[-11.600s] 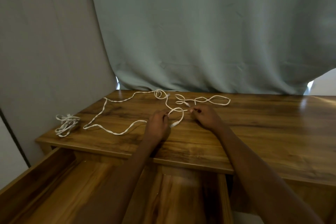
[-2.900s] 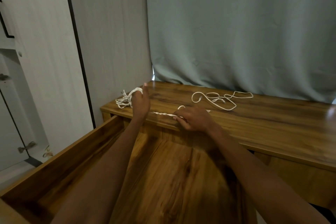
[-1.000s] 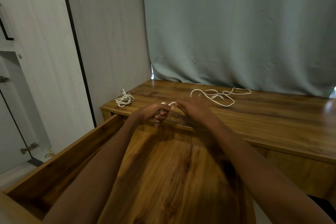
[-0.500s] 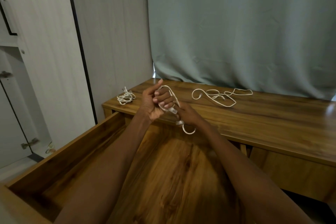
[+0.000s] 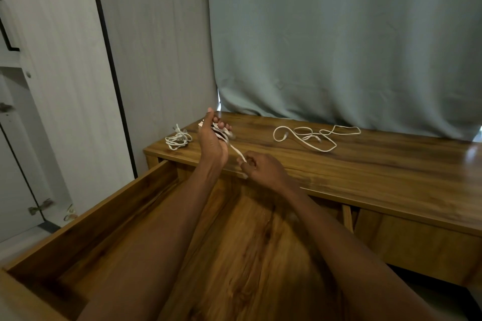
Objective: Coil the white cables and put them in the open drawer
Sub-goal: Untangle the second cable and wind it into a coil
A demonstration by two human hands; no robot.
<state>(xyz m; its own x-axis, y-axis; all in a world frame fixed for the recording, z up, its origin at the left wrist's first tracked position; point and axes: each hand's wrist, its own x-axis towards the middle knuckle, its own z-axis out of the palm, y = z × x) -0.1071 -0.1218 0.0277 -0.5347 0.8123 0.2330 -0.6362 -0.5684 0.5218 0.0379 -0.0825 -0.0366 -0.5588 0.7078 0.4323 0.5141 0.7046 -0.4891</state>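
My left hand (image 5: pixel 212 142) is raised over the desk's front edge with loops of a white cable (image 5: pixel 221 131) wound around its fingers. From it a short taut strand (image 5: pixel 238 151) runs down to my right hand (image 5: pixel 260 167), which pinches the cable's free end. A coiled white bundle (image 5: pixel 178 138) lies at the desk's left corner. A loose white cable (image 5: pixel 310 137) sprawls on the desktop to the right. Below my forearms the open wooden drawer (image 5: pixel 109 212) has nothing visible in it.
The wooden desk (image 5: pixel 378 177) runs off to the right. A grey-green curtain (image 5: pixel 339 39) hangs behind it. To the left stands a pale wardrobe panel (image 5: pixel 65 86) with a black edge strip, close to the drawer's left wall.
The cable spread over the desk has been wound onto my left hand. In the last half second my right hand dropped lower and pulled the remaining end taut.
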